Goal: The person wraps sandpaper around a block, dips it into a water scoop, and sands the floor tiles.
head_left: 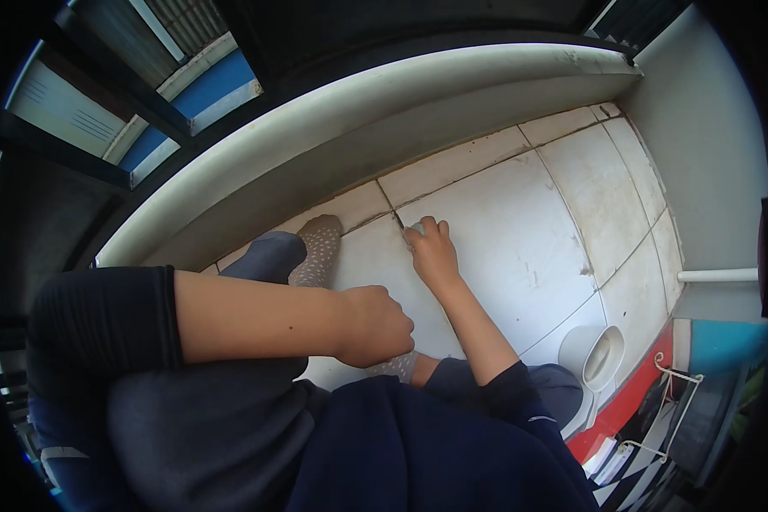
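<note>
My right hand [433, 254] reaches down to the white floor tiles [495, 218], its fingers pinched round a small greyish thing [416, 229] that they mostly cover. A thin dark edge by the fingertips meets the grout line near a corner where tiles join. My left hand [374, 326] is curled into a fist with its back towards me, above the floor between my legs. Nothing sticks out of that fist, and its palm side is hidden. A foot in a spotted brown sock [317, 252] rests on the tiles, left of my right hand.
A white plastic cup-like container [590, 358] stands by my right knee. Beyond the tiles runs a low rounded ledge [350, 111] below dark bars. At right are a grey wall [708, 145], a white pipe [718, 276], a red edge [619, 414] and a metal rack [678, 410].
</note>
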The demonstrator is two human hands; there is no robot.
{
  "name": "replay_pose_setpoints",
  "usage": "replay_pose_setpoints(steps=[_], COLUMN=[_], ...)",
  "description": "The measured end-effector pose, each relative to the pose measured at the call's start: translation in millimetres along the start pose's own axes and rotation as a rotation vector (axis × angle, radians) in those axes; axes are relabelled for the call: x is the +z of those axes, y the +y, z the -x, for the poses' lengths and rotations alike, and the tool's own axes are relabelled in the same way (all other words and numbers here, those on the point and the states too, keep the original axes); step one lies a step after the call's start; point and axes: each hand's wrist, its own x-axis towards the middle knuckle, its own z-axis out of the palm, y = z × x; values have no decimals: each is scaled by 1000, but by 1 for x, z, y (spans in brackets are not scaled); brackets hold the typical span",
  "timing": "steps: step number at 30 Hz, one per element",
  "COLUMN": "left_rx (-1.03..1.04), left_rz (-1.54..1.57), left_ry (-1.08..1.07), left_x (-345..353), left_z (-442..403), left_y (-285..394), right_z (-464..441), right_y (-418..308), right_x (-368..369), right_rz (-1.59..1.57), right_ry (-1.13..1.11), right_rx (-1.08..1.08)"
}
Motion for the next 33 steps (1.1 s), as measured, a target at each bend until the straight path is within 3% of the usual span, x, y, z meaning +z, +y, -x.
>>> replay_pose_setpoints(steps=[8,15,22,28,30,33], left_rx=[-12,4,-45,-11,-23,-16], left_rz=[24,-7,31,47,38,30], left_ry=[19,-2,23,-2,24,65], left_x=[6,-3,7,7,2,-3], left_z=[7,1,20,11,9,10], left_y=[-6,0,-11,-7,-6,-4], right_z=[59,-11,55,-18,-45,-28], right_y=[8,1,8,3,1,6], right_x=[-25,8,-18,9,17,15], right_rz=[61,63,67,27,22,26], right_ry=[-104,7,-61,45,-20,-4], right_rx=[-37,-3,-56,-81,13,1])
